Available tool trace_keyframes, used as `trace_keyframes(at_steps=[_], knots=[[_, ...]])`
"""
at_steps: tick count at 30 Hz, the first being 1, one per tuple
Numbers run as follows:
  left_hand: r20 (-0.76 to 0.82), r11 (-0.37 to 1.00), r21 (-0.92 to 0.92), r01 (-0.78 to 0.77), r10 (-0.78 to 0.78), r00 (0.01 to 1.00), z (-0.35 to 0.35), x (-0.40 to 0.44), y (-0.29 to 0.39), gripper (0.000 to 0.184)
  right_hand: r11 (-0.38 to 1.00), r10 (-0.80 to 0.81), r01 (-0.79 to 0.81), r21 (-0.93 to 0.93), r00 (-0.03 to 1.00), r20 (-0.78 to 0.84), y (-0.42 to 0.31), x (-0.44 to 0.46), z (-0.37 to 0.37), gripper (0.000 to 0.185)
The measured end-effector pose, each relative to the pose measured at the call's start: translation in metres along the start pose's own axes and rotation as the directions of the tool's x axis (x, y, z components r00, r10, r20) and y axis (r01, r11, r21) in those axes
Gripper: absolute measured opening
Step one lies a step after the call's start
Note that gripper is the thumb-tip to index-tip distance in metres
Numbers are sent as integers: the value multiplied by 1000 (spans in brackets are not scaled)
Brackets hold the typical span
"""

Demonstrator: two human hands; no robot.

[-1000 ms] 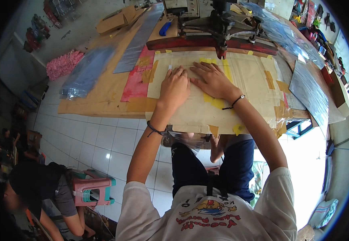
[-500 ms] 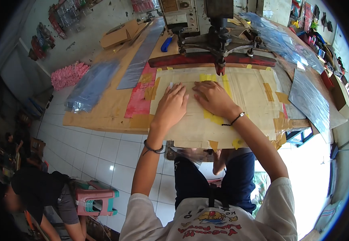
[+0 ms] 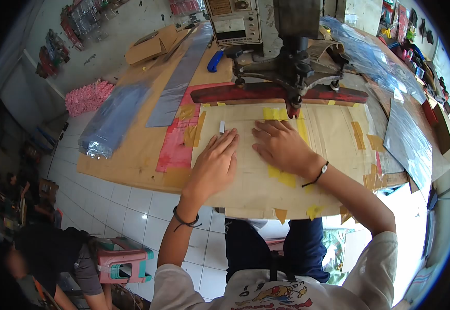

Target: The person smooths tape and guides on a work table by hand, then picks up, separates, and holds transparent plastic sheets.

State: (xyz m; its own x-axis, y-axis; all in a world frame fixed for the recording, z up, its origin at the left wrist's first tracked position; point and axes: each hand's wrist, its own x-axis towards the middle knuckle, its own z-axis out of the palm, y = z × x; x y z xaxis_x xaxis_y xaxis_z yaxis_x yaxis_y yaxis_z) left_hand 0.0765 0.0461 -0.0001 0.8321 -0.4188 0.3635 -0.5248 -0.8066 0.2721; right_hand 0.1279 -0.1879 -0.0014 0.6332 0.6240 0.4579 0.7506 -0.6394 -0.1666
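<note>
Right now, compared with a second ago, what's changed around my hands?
Your left hand has drawn back toward you, baring more of the white tab. It now lies farther from your right hand. Nothing was grasped. Both hands still rest on the taped sheet; the red bar stays by its far edge.

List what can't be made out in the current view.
Head view:
Palms of left hand and right hand: turned down, hidden by their backs.
Taped sheet beneath: covered by hands.
Top of press column: cut off by upper edge.
Fine lettering on control box: too small.
Shirt print: cut off by lower edge.
</note>
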Motion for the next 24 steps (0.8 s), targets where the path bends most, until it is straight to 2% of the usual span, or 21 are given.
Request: trace_keyframes(at_steps=[6,14,17,20,24], knots=[[-14,985,-170,36,-39,999,-5,1,-1,42,996,-4,7,86,999,-34,1,-4,0,42],[64,984,-168,67,-57,996,-12,3,1,50,985,64,-67,161,998,21,-2,3,-7,43],[74,985,-164,55,-43,996,-13,4,0,53,990,63,-65,123,998,22,-4,5,-9,44],[90,985,-164,48,-34,995,-14,4,-2,55,976,92,-99,196,995,48,-4,6,-8,44],[108,989,-145,39,-23,994,-13,3,-4,58,980,86,-94,176,995,50,-4,8,-8,44]])
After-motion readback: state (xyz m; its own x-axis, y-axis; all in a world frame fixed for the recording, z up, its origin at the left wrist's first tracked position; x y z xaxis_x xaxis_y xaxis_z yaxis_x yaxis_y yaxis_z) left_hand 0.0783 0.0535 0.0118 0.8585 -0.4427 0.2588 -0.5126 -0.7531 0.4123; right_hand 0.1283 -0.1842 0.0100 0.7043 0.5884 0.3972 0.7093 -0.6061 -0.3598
